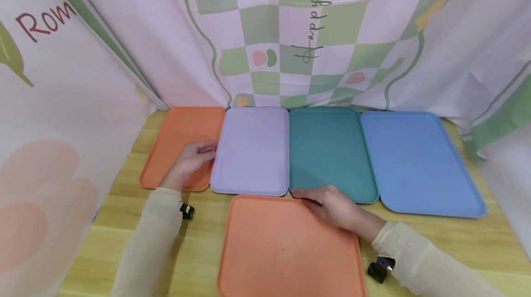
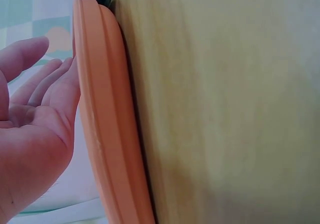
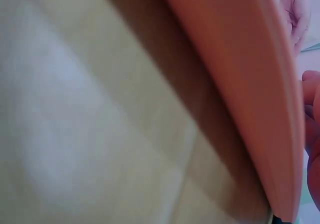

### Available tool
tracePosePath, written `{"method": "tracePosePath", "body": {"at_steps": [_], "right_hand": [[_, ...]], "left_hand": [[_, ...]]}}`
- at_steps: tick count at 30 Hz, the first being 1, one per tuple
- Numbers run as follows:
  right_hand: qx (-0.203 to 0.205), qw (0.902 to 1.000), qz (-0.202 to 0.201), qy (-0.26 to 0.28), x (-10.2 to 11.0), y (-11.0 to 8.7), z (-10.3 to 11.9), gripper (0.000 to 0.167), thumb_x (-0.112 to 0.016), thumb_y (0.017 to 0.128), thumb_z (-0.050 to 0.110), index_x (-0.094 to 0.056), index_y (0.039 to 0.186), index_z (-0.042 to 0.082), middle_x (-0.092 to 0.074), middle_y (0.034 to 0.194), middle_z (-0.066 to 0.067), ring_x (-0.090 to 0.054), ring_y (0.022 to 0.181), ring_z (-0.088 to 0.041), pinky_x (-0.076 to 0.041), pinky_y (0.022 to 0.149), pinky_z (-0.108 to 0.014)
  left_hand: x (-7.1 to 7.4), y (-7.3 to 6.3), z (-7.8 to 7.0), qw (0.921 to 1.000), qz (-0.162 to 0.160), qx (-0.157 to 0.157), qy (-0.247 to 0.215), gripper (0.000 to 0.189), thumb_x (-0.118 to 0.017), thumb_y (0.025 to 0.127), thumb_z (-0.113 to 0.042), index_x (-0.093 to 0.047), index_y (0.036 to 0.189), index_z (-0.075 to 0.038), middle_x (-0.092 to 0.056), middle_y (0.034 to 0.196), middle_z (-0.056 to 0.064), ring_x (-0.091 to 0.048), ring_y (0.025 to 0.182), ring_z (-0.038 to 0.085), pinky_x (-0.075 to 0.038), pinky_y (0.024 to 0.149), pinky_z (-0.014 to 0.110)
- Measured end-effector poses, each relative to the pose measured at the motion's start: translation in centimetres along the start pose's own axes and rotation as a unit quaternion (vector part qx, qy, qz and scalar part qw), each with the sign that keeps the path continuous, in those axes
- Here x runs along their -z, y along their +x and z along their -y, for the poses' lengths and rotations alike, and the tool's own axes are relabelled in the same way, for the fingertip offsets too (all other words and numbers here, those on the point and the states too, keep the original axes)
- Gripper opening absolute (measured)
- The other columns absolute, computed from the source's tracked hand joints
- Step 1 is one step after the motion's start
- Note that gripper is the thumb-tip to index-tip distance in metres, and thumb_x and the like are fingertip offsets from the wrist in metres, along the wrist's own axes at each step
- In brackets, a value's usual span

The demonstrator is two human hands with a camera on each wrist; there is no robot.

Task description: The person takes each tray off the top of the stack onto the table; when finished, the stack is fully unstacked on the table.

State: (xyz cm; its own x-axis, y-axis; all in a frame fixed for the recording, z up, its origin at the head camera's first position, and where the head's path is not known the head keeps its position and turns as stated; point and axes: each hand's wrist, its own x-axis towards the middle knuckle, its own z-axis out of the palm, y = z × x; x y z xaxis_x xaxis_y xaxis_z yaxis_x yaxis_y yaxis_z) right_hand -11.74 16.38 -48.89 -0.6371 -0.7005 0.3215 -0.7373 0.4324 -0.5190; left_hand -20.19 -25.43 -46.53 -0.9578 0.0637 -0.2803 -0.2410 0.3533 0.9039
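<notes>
My left hand [image 1: 192,161] rests over the left orange tray [image 1: 182,126], its fingertips at the left edge of a lilac tray [image 1: 253,149]. In the left wrist view the left hand [image 2: 42,106] has loosely extended fingers beside the orange tray's rim [image 2: 107,99]. My right hand [image 1: 332,204] reaches over the top right of the front orange tray [image 1: 286,251], fingertips by the lower corner where the lilac and teal [image 1: 332,149] trays meet. Only part of the right hand [image 3: 312,124] shows in the right wrist view, behind the front tray's side.
A blue tray [image 1: 419,163] lies at the right end of the back row. All the trays lie on a wooden table [image 1: 199,251]. Printed curtains [image 1: 265,25] hang behind the row and at both sides.
</notes>
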Motion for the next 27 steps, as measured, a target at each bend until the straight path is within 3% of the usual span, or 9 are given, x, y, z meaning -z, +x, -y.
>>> {"method": "tracePosePath", "body": {"at_steps": [8,15,19,22,25,26,27], "right_hand": [[-0.013,0.9994,-0.029,-0.016,-0.6,0.1,0.6,0.033,-0.078,0.093,-0.007,-0.083,0.121,0.009,-0.083,0.121,-0.004,-0.081,0.108,-0.025,-0.068,0.086,-0.04],[-0.029,0.9993,-0.021,-0.007,-0.3,0.2,0.6,0.033,-0.078,0.094,-0.004,-0.082,0.123,0.01,-0.082,0.122,-0.004,-0.081,0.11,-0.025,-0.068,0.087,-0.041],[-0.078,0.9963,0.002,0.037,0.1,0.0,0.3,0.033,-0.076,0.099,0.002,-0.079,0.131,0.01,-0.08,0.128,-0.007,-0.08,0.113,-0.024,-0.068,0.087,-0.038],[-0.115,0.9905,-0.009,0.074,0.5,-0.3,0.1,0.033,-0.071,0.104,0.007,-0.076,0.136,0.008,-0.079,0.13,-0.01,-0.078,0.109,-0.013,-0.066,0.083,-0.029],[-0.131,0.9865,-0.039,0.091,1.2,-0.4,-0.2,0.034,-0.064,0.108,0.009,-0.072,0.141,0.005,-0.082,0.097,-0.009,-0.066,0.076,0.002,-0.055,0.064,-0.021],[-0.129,0.9868,-0.051,0.083,1.5,-0.4,-0.3,0.034,-0.062,0.11,0.009,-0.071,0.142,0.004,-0.078,0.086,-0.007,-0.061,0.069,0.003,-0.054,0.064,-0.022],[-0.13,0.9869,-0.062,0.071,1.9,-0.4,-0.3,0.035,-0.06,0.111,0.009,-0.069,0.144,0.003,-0.078,0.086,-0.008,-0.062,0.069,0.0,-0.056,0.064,-0.026]], "left_hand": [[0.1,-0.3,0.0,1.0,0.002,0.003,-0.005,0.05,-0.064,0.108,-0.01,-0.055,0.154,0.005,-0.058,0.157,0.024,-0.054,0.15,0.034,-0.048,0.123,0.043],[0.3,-0.2,-0.1,0.9999,0.002,0.009,-0.012,0.049,-0.062,0.108,-0.009,-0.054,0.155,0.004,-0.057,0.159,0.023,-0.054,0.151,0.032,-0.046,0.125,0.046],[0.3,-0.4,-0.2,1.0,0.0,0.003,-0.009,0.049,-0.063,0.108,-0.01,-0.056,0.154,0.004,-0.059,0.156,0.023,-0.056,0.148,0.033,-0.052,0.119,0.04],[0.2,-0.5,-0.2,0.9998,-0.004,0.0,-0.02,0.046,-0.061,0.11,-0.011,-0.057,0.153,0.006,-0.059,0.155,0.025,-0.058,0.145,0.035,-0.056,0.114,0.034],[0.2,-0.6,-0.4,0.9989,-0.016,0.001,-0.045,0.045,-0.054,0.113,-0.01,-0.054,0.154,0.009,-0.056,0.158,0.028,-0.057,0.145,0.038,-0.055,0.116,0.036],[0.2,-0.7,-0.5,0.9983,-0.021,0.001,-0.054,0.046,-0.053,0.113,-0.01,-0.052,0.155,0.009,-0.054,0.16,0.028,-0.054,0.148,0.038,-0.052,0.119,0.039],[0.2,-0.9,-0.6,0.9979,-0.026,-0.002,-0.06,0.046,-0.051,0.114,-0.011,-0.051,0.156,0.009,-0.052,0.161,0.027,-0.053,0.15,0.039,-0.05,0.121,0.042]]}}
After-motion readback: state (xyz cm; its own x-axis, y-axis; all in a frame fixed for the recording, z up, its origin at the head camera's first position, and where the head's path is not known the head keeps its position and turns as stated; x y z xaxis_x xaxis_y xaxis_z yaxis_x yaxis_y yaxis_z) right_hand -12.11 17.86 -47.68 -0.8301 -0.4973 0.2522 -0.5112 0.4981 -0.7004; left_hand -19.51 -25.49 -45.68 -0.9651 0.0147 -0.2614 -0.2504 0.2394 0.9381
